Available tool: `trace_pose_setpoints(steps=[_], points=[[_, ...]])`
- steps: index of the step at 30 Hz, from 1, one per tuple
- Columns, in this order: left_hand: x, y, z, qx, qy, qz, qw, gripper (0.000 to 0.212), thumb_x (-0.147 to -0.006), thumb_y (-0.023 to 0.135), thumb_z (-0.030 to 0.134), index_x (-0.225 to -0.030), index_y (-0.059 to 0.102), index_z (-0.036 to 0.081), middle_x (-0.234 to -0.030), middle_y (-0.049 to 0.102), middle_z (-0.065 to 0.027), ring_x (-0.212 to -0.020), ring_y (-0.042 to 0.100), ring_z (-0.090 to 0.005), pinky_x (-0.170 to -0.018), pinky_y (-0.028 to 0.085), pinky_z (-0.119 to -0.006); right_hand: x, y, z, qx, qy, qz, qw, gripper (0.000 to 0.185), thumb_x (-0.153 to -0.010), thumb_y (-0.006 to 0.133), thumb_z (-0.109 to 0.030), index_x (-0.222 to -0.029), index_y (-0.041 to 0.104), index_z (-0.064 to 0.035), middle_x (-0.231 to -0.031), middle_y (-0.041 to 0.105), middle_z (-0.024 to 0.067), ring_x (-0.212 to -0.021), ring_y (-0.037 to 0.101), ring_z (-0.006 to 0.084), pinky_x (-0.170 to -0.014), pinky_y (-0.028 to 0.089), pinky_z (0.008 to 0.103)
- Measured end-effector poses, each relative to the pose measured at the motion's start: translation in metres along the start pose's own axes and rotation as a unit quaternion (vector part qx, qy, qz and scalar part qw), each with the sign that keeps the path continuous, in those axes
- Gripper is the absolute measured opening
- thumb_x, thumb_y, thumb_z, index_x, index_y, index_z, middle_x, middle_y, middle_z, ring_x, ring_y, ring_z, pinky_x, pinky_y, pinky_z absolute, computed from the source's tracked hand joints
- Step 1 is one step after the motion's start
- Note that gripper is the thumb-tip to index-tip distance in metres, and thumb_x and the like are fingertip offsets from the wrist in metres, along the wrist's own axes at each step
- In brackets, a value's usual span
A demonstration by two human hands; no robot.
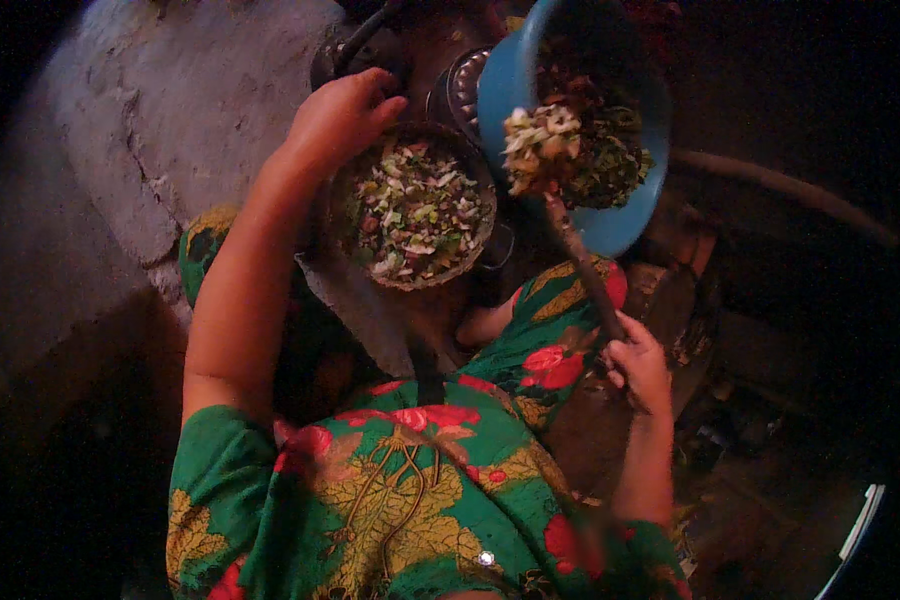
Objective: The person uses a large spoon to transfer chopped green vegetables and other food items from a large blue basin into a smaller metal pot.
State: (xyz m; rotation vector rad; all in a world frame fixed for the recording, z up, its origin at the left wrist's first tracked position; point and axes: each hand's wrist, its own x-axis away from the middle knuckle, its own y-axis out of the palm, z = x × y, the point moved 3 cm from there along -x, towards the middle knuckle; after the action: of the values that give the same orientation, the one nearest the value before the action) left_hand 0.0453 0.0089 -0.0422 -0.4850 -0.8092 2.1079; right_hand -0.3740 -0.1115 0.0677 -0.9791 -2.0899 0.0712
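Observation:
My right hand (637,364) grips the dark handle of a ladle or large spoon (581,259). Its far end is under a heap of pale and green chopped vegetables (543,146), over a tilted blue plastic basin (626,232). More chopped greens (611,169) lie in the basin. My left hand (356,109) is at the upper left edge of a round pot (412,285) filled with chopped vegetables (420,202). Its fingers are bent, and whether they hold the rim or something else is unclear.
A cracked grey clay or stone surface (157,97) rises at the left. Behind my left hand is a dark vessel (333,56). A metal item with a patterned surface (468,82) stands between pot and basin. Pieces of wood (667,285) lie at the right, in dim light.

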Motion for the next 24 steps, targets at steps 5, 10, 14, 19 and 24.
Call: trace_pose_setpoints(steps=[5, 10, 14, 19, 24], points=[[0.002, 0.002, -0.001, 0.015, 0.02, 0.021, 0.999, 0.036, -0.078, 0.058, 0.036, -0.102, 0.058, 0.009, -0.09, 0.062, -0.0154, -0.087, 0.058, -0.0335, -0.073, 0.046, -0.043, -0.005, 0.033, 0.032, -0.024, 0.022, -0.061, 0.998, 0.048, -0.081, 0.057, -0.006, -0.127, 0.042, -0.001, -0.064, 0.05, 0.0038, -0.046, 0.04, 0.0074, -0.041, 0.032, 0.0223], [-0.003, 0.011, -0.007, -0.004, 0.032, -0.011, 0.999, 0.037, -0.077, 0.058, 0.038, -0.1, 0.058, 0.009, -0.089, 0.063, -0.015, -0.085, 0.059, -0.0336, -0.073, 0.047, -0.043, -0.047, 0.073, 0.06, 0.283, -0.105, 0.012, 0.953, 0.053, -0.081, 0.057, -0.011, -0.13, 0.039, -0.0096, -0.1, 0.056, 0.0137, -0.094, 0.055, 0.0273, -0.081, 0.043, 0.0385], [-0.001, 0.013, -0.005, 0.004, 0.017, -0.035, 0.999, 0.036, -0.077, 0.059, 0.038, -0.099, 0.058, 0.009, -0.088, 0.063, -0.0148, -0.084, 0.059, -0.0337, -0.072, 0.047, -0.043, -0.06, 0.099, 0.071, 0.433, -0.214, 0.06, 0.874, 0.056, -0.078, 0.055, -0.006, -0.131, 0.037, -0.0126, -0.105, 0.052, 0.0174, -0.094, 0.052, 0.037, -0.079, 0.044, 0.0405], [0.003, 0.015, -0.004, -0.015, 0.043, -0.029, 0.999, 0.034, -0.077, 0.059, 0.035, -0.098, 0.059, 0.009, -0.088, 0.063, -0.0147, -0.084, 0.059, -0.0334, -0.072, 0.047, -0.043, -0.057, 0.125, 0.074, 0.403, -0.256, 0.043, 0.878, 0.06, -0.077, 0.055, -0.003, -0.133, 0.033, -0.0116, -0.104, 0.052, 0.0165, -0.091, 0.053, 0.0331, -0.08, 0.044, 0.039], [0.0, 0.02, 0.01, -0.033, 0.035, -0.094, 0.994, 0.037, -0.079, 0.059, 0.034, -0.104, 0.057, 0.007, -0.092, 0.062, -0.0163, -0.087, 0.059, -0.0344, -0.074, 0.047, -0.042, -0.065, 0.137, 0.075, -0.016, 0.112, -0.087, 0.99, 0.061, -0.077, 0.052, 0.0, -0.134, 0.03, -0.0069, -0.105, 0.051, 0.0116, -0.092, 0.053, 0.025, -0.082, 0.044, 0.034]])
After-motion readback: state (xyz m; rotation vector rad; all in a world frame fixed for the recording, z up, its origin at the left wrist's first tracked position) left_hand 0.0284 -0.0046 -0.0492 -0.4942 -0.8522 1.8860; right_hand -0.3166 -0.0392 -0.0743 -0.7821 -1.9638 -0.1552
